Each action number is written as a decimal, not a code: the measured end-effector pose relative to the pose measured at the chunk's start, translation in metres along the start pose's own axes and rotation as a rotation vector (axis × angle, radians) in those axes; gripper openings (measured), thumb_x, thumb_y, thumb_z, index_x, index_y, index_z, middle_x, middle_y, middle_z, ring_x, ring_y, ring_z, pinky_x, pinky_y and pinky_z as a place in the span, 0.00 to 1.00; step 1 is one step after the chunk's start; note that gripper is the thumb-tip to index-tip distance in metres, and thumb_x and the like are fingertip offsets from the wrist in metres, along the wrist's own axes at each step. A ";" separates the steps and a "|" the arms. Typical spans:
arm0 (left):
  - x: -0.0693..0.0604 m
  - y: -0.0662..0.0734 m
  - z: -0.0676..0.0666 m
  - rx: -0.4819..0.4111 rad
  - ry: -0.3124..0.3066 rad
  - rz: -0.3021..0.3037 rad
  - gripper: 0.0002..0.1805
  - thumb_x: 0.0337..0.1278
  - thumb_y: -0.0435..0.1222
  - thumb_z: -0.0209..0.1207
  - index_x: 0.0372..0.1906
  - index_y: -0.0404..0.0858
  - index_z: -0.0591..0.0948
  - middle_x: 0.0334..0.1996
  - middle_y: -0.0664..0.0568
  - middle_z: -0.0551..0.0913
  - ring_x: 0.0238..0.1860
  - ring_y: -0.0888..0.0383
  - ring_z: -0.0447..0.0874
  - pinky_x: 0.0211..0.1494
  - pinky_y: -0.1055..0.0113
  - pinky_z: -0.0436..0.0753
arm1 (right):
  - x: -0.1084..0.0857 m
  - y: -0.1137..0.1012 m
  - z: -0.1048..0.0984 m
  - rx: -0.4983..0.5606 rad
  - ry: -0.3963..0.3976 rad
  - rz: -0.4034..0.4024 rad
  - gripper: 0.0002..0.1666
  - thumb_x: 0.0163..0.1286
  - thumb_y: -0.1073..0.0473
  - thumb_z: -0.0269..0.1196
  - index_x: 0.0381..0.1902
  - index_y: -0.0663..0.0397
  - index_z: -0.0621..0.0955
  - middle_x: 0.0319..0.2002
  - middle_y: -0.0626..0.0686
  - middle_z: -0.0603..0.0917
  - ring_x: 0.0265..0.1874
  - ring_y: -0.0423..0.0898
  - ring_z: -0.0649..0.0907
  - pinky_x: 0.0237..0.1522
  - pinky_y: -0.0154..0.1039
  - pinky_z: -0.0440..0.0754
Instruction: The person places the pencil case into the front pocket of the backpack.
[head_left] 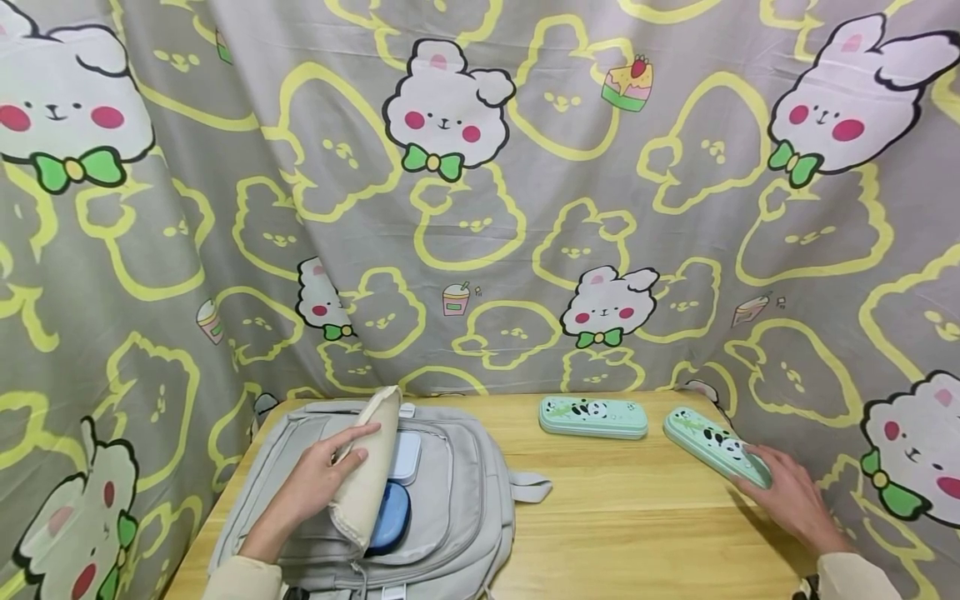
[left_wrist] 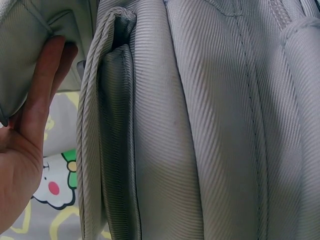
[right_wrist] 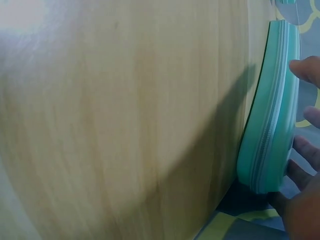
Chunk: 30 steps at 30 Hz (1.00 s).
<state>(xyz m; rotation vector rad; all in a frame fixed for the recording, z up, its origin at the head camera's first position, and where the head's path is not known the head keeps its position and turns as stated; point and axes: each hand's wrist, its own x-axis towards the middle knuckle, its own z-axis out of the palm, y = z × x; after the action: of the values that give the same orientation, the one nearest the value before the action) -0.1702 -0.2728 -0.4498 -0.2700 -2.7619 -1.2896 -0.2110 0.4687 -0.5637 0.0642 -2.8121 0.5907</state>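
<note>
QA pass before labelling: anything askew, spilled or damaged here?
Nothing spilled or visibly damaged. Mild oddity: the slanted panda case in the right hand lies near the right edge of the table; the other panda case sits straighter. Probably just handling.

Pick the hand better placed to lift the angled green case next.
Right, I'd say. The right hand is at the near end of the angled green case. The left hand is away at the grey backpack, holding up its flap.
</note>
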 end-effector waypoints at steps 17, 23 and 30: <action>0.000 0.001 0.000 0.015 0.010 0.000 0.23 0.82 0.37 0.60 0.75 0.49 0.82 0.78 0.40 0.76 0.80 0.35 0.70 0.75 0.34 0.74 | -0.001 -0.001 0.001 -0.026 -0.031 0.024 0.41 0.74 0.44 0.72 0.73 0.64 0.74 0.72 0.78 0.69 0.62 0.85 0.69 0.51 0.85 0.67; 0.000 0.000 -0.001 0.013 0.007 0.005 0.23 0.82 0.37 0.60 0.75 0.49 0.82 0.78 0.40 0.75 0.80 0.35 0.69 0.75 0.33 0.74 | -0.002 -0.002 0.003 -0.043 -0.029 0.028 0.40 0.75 0.45 0.73 0.73 0.64 0.75 0.72 0.78 0.69 0.62 0.85 0.69 0.51 0.85 0.67; 0.000 0.000 -0.001 0.012 0.003 0.002 0.23 0.82 0.37 0.60 0.75 0.49 0.81 0.78 0.40 0.75 0.80 0.35 0.69 0.76 0.34 0.74 | -0.003 -0.002 0.002 -0.054 -0.082 0.051 0.44 0.76 0.39 0.70 0.75 0.63 0.72 0.73 0.82 0.67 0.62 0.87 0.68 0.53 0.86 0.66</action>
<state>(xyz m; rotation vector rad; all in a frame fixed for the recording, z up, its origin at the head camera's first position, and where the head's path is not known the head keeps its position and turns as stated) -0.1698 -0.2734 -0.4496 -0.2703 -2.7652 -1.2710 -0.2082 0.4660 -0.5658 0.0063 -2.9147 0.5349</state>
